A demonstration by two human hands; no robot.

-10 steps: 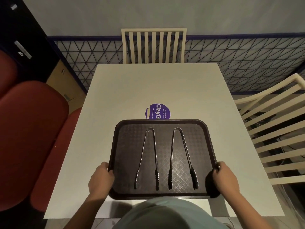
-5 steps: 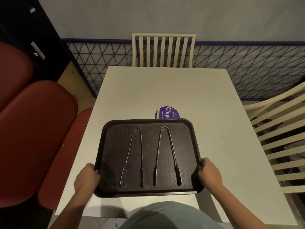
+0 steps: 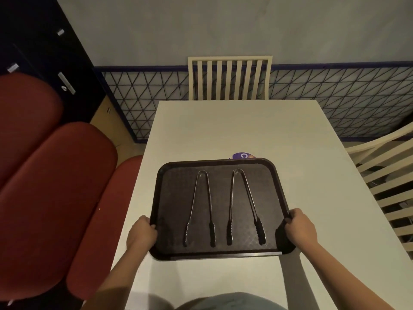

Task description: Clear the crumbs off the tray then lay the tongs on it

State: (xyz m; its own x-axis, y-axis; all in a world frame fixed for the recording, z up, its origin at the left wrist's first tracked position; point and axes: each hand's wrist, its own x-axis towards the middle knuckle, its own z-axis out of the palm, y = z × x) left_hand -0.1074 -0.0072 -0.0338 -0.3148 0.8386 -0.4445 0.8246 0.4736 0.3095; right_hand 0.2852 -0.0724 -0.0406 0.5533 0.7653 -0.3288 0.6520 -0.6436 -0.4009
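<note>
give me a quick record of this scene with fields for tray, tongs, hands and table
tray: dark, rectangular, over the white table, no crumbs visible
tongs: two metal pairs side by side on the tray, left tongs, right tongs, hinges away from the person
left grip: hand curled round the tray's left edge
right grip: hand curled round the tray's right edge
sticker: purple, on the table, partly hidden behind the tray's far edge
seating: pale slatted chair at far end, red seats on the left
</note>
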